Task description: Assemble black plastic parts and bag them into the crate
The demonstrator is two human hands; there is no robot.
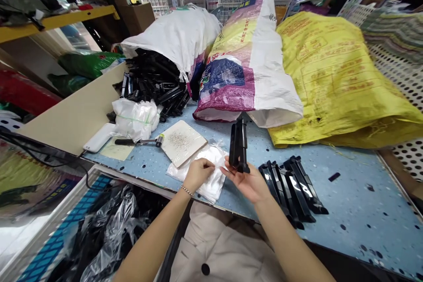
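My right hand (249, 181) holds a glossy black plastic part (238, 145) upright, its lower end resting in the palm and fingers. To the left, my left hand (199, 173) has its fingers pinched together at a stack of thin, whitish plastic bags (213, 187) near the table's front edge. Behind that stack lies a square board (183, 142) with many tiny pieces scattered over it. Several similar black parts (292, 189) lie side by side on the blue table, right of my right hand.
A small hammer (140, 142), a white device (99, 137) and a tied bundle of plastic bags (137, 116) lie left on the speckled table (350, 202). Black parts spill from a white sack (178, 28). A printed sack (244, 61) and a yellow sack (333, 75) stand behind.
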